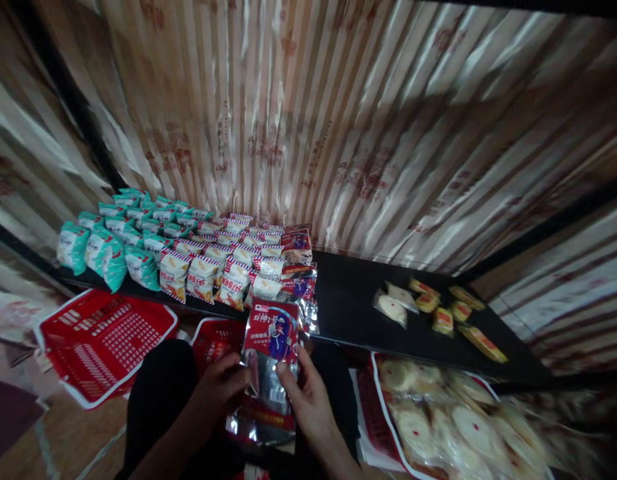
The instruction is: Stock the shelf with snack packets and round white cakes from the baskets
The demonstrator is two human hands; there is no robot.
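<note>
Between my two hands is a shiny red and silver snack packet (pixel 268 333) with a blue figure printed on it. My left hand (pixel 223 380) grips its left edge, fingers curled around it. On the other side, my right hand (pixel 305 387) pinches the right edge, thumb across the front. Just beyond the packet, similar red packets (pixel 299 283) stand at the right end of a row on a black shelf (pixel 343 293). Next to them are several white and red snack bags (pixel 232 283), and further left several teal bags (pixel 105 257).
An overturned-looking red basket (pixel 108 347) lies at left, a second red basket (pixel 213 340) behind my hands. At right, a white-rimmed red basket (pixel 375 393) holds bagged round flat cakes (pixel 473 427). Small yellow packets (pixel 443 320) and round cakes (pixel 392 308) lie on the shelf before a pleated printed curtain (pixel 308 120).
</note>
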